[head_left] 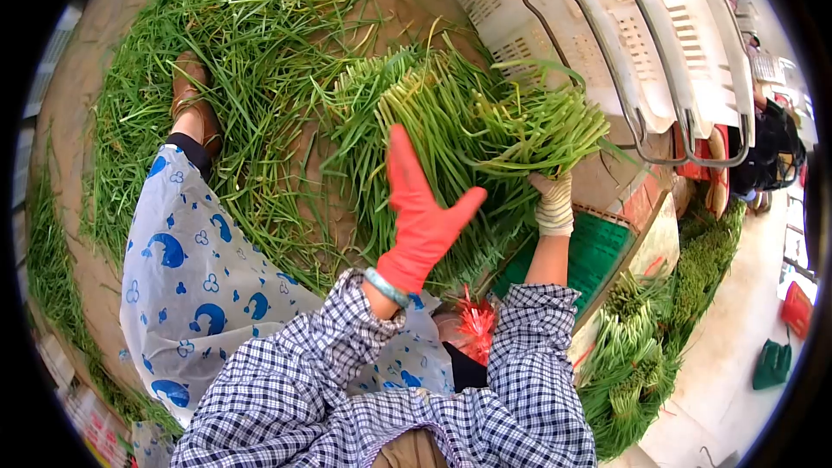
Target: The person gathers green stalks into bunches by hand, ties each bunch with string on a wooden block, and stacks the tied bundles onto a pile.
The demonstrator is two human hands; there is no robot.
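My left hand [423, 224], in a red rubber glove, lies over a large pile of long green chives [433, 113]. Its fingers are stretched forward and the thumb stands apart to the right. In a pale striped glove, my right hand [553, 205] grips a bunch of chives [542, 134], whose cut pale ends point right. The fingers are partly hidden under that bunch. Below, between my forearms, sits a tuft of red plastic ties [476, 325]. A green mat [602, 251] lies beside my right wrist.
White plastic crates [520, 9] with metal handles [685, 134] stand at upper right. Loose chives [234, 26] cover the brown ground sheet [95, 234] around my shoe [192, 91]. Bundled chives [628, 364] lie at lower right. Another person [767, 143] is at the far right.
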